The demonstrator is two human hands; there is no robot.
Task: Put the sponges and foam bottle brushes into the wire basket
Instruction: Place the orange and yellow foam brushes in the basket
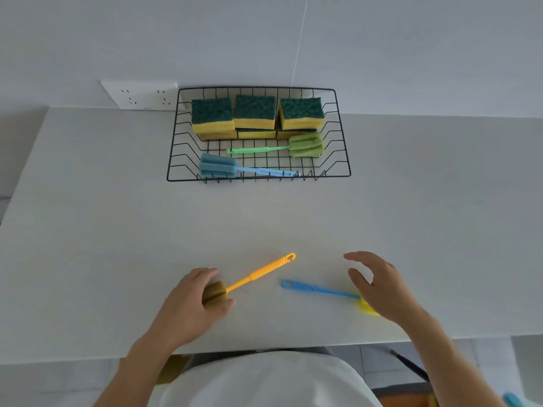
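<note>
A black wire basket (340, 133) stands at the back of the table against the wall. Inside it are several green-and-yellow sponges (255, 113) stacked along the back, a green foam brush (305, 146) and a blue foam brush (219, 165). Near the front edge, my left hand (188, 304) is closed around the brown foam head of an orange-handled brush (261, 271), which lies on the table. My right hand (379, 286) hovers with fingers apart over the yellow foam head of a blue-handled brush (317, 289); that head is mostly hidden.
A white wall socket plate (141, 95) sits left of the basket. The white table (117, 230) ends just in front of my body, with floor and dark objects below at the right.
</note>
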